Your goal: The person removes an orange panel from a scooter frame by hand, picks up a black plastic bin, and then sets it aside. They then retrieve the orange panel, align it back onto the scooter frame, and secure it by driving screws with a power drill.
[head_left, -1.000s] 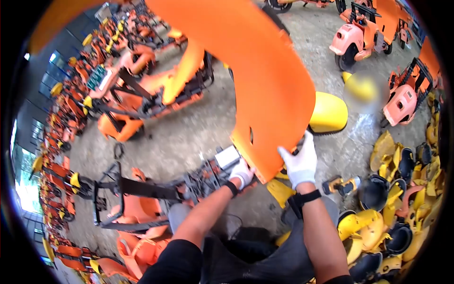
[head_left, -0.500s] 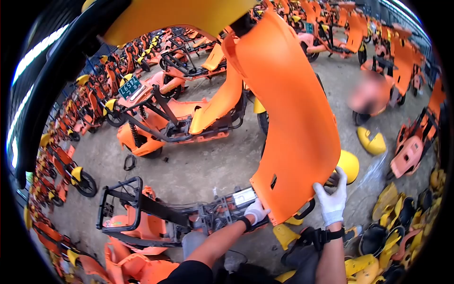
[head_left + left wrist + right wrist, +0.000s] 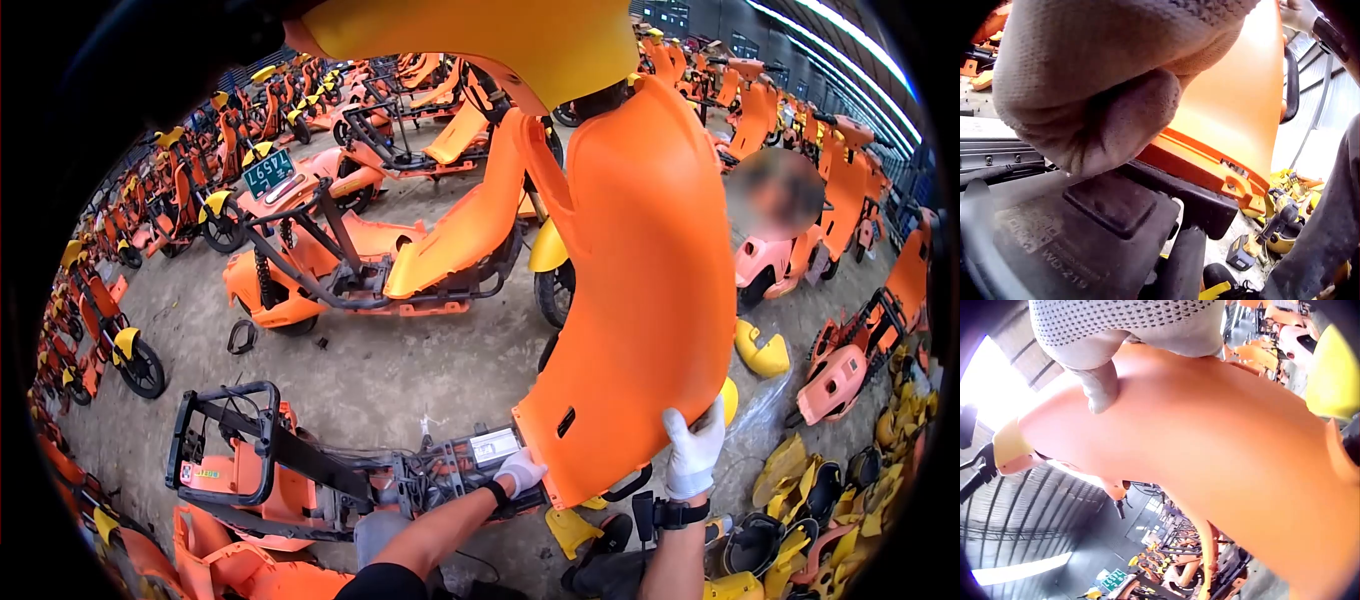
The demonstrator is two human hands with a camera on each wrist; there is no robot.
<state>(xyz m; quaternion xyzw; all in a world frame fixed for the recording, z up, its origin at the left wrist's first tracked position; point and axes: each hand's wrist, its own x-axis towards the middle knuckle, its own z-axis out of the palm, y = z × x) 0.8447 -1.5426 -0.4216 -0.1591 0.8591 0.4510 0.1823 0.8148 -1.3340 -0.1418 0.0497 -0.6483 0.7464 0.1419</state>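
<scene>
A large curved orange scooter panel rises in front of me below a yellow-and-orange front cover. My white-gloved right hand grips the panel's right edge; in the right wrist view its thumb lies on the smooth face and the other fingers go over the edge. My gloved left hand holds the panel's lower left corner. In the left wrist view, its curled fingers are at the panel's bottom edge, close over a dark box on the frame; its fingertips are partly hidden.
The stripped scooter frame extends left, with a black metal rack. Another orange scooter stands beyond it. Yellow parts and helmets lie heaped at right. A cordless power tool lies on the floor by my leg.
The head view has tilted upward, bringing the front cover and more scooters into sight. Both hands stay at the panel; the right hand's fingers, spread earlier, are now closer against its edge.
</scene>
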